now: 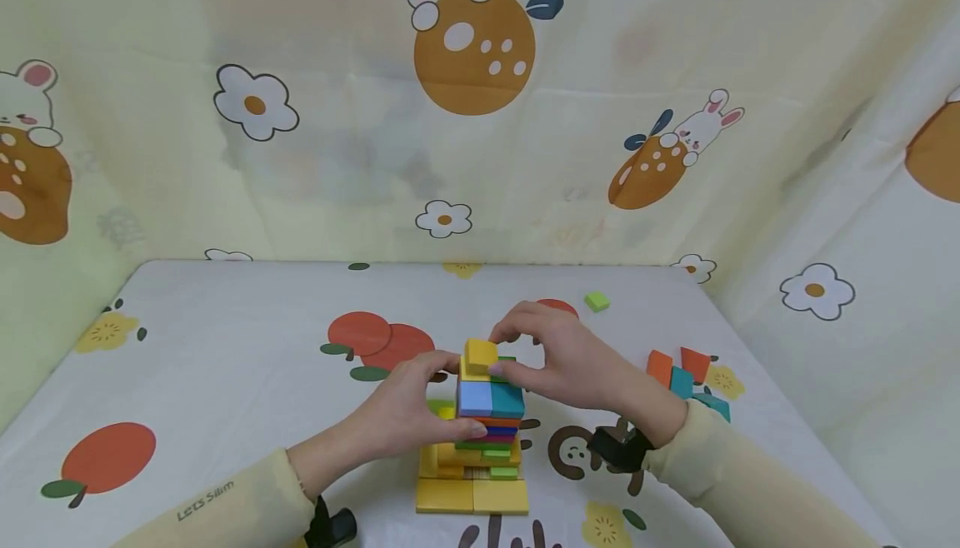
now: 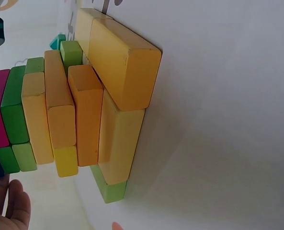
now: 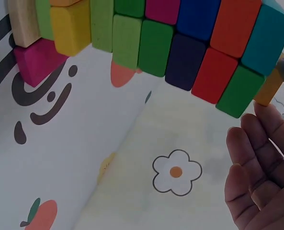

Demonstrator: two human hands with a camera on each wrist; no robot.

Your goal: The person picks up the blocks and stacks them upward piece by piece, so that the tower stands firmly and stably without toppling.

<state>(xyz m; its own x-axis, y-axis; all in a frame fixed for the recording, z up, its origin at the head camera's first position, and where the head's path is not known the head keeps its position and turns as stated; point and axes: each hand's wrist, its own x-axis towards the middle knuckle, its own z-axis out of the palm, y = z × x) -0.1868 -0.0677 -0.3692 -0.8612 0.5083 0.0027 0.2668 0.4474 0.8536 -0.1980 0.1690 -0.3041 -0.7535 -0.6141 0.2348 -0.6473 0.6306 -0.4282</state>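
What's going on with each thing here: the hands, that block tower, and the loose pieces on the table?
Block tower: upright, stacked in coloured layers on wide yellow base blocks.
Yellow top block: on top of the tower, pinched by the right hand.
Right hand: fingers curled, its grip on the yellow top block.
Left hand: fingers against the tower's side.
Green block: lying loose, apart.
Orange and teal blocks: loose cluster, untouched.

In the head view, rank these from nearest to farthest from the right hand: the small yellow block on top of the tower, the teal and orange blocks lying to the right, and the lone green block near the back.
1. Small yellow block: atop the tower, at the right hand fingertips.
2. Teal and orange blocks: on the table, right of the hand.
3. Lone green block: behind the hand; it looks about as far off as the second, too close to call.
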